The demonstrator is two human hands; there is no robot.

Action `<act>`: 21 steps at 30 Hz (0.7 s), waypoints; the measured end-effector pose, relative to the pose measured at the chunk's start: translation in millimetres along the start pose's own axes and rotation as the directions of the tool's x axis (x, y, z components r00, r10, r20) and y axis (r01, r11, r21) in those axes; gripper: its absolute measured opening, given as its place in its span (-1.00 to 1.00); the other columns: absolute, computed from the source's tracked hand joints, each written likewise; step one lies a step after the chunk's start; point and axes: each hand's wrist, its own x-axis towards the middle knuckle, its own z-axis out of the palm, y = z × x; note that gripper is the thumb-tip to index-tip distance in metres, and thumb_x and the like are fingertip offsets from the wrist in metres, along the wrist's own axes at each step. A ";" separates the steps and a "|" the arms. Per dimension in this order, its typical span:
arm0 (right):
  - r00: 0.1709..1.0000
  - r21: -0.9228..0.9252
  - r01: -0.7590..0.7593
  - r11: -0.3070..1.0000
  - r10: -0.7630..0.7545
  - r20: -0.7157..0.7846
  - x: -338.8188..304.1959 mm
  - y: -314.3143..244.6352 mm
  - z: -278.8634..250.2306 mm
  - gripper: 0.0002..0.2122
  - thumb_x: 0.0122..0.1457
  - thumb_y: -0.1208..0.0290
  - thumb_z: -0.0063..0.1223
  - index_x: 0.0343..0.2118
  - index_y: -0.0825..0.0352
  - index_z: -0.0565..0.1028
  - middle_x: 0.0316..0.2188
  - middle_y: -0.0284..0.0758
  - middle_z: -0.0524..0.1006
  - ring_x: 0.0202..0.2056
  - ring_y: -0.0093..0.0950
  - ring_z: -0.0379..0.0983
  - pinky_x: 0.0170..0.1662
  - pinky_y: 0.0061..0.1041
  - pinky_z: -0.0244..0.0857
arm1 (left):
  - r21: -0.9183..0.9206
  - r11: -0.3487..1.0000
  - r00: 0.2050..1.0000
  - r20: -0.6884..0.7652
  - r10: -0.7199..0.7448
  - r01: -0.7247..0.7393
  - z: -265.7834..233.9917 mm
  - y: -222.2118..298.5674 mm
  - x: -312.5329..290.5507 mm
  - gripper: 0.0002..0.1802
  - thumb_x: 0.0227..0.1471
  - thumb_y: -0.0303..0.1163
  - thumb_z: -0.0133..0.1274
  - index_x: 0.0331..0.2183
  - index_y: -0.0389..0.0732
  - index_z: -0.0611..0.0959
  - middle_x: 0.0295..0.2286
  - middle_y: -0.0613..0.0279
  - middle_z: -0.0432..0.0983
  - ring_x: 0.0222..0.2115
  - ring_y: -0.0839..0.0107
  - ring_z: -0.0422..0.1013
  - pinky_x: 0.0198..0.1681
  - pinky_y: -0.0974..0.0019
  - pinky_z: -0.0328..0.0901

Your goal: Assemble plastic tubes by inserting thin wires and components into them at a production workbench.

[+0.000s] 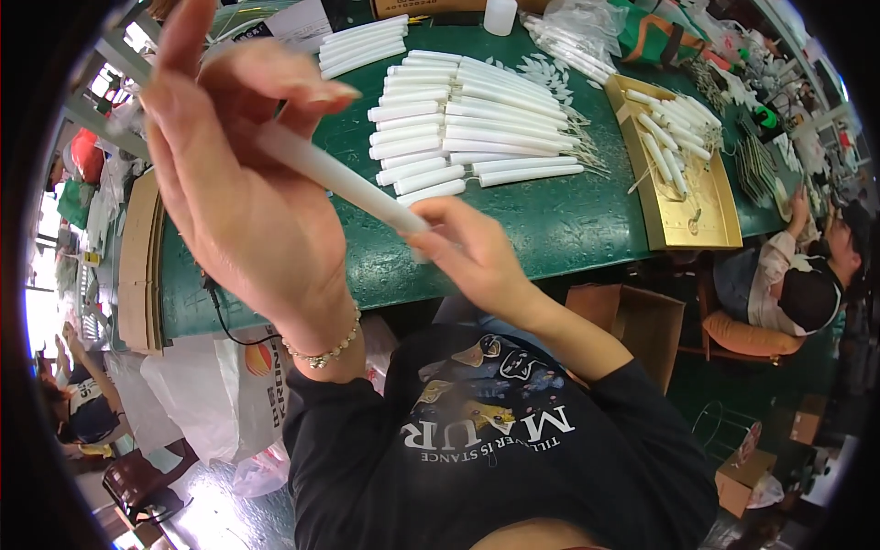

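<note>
A slim white taper candle (pixel 344 183) slants across the front of the table between my hands, slightly blurred. My right hand (pixel 472 252) pinches its lower end between thumb and fingers. Raised close to the camera, my left hand (pixel 247 174) has its fingers loosely curved around the upper end, which lies against the palm and is partly hidden. A beaded bracelet circles my left wrist. Beyond my hands, many similar white candles (pixel 509 115) lie in fanned rows on the green table (pixel 550 215), with thin wire-like tails at their right ends.
A shallow yellow-gold box (pixel 692 234) at the right holds more white sticks. At the back are a small stack of candles (pixel 364 46), a white cup-like container (pixel 500 16) and plastic-wrapped sticks (pixel 573 46). Flat cardboard (pixel 139 266) stands at the left edge. Another person (pixel 793 275) sits at right.
</note>
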 end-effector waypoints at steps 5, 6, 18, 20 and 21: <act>0.990 0.033 0.051 0.998 -0.046 -0.132 -3.5 19.7 1.3 -0.80 0.07 0.41 -0.09 -0.28 0.42 0.35 -0.38 -0.31 0.39 -0.37 -0.59 0.33 -0.29 -0.62 0.22 | 0.184 0.972 0.914 0.351 -0.203 0.145 58.2 -23.1 -14.2 -0.68 0.10 -0.24 -0.27 -0.18 -0.23 0.39 -0.78 0.27 0.27 -0.76 0.56 0.23 -0.72 0.54 0.10; 0.985 -0.038 0.054 0.998 -0.059 -0.160 -6.8 21.9 -0.7 -0.79 0.08 0.40 -0.10 -0.27 0.41 0.35 -0.32 -0.28 0.39 -0.34 -0.58 0.34 -0.28 -0.62 0.22 | 0.190 0.963 0.891 0.377 -0.252 0.192 73.9 -34.1 -18.6 -0.70 0.10 -0.26 -0.27 -0.19 -0.22 0.40 -0.80 0.26 0.27 -0.80 0.58 0.20 -0.76 0.55 0.08; 0.810 0.361 -0.511 0.780 0.577 -0.101 -78.1 16.5 -89.8 -0.78 0.13 0.45 -0.23 -0.23 0.48 0.35 -0.33 -0.21 0.43 -0.32 -0.47 0.40 -0.29 -0.58 0.31 | 0.596 0.796 0.603 0.675 -0.426 -0.105 88.5 -222.8 -137.8 -0.78 -0.04 -0.27 -0.12 -0.32 -0.08 0.51 -0.62 0.12 0.43 -0.53 0.13 0.37 -0.45 0.18 0.27; 0.866 0.133 -0.480 0.867 0.492 -0.091 -81.2 15.0 -105.6 -0.81 0.13 0.46 -0.23 -0.34 0.48 0.40 -0.46 -0.26 0.45 -0.41 -0.50 0.41 -0.35 -0.61 0.31 | 0.499 0.847 0.579 0.751 -0.317 -0.185 85.5 -228.8 -139.4 -0.78 -0.08 -0.31 -0.08 -0.31 -0.11 0.50 -0.54 0.11 0.45 -0.46 0.14 0.37 -0.40 0.20 0.27; 0.882 0.119 -0.418 0.901 0.434 -0.185 -79.1 16.3 -109.4 -0.85 0.09 0.50 -0.16 -0.36 0.46 0.41 -0.53 -0.30 0.46 -0.47 -0.55 0.41 -0.41 -0.64 0.28 | 0.450 0.876 0.597 0.755 -0.271 -0.172 85.9 -224.7 -135.6 -0.77 -0.11 -0.36 -0.06 -0.31 -0.14 0.50 -0.47 0.10 0.43 -0.40 0.15 0.36 -0.36 0.21 0.26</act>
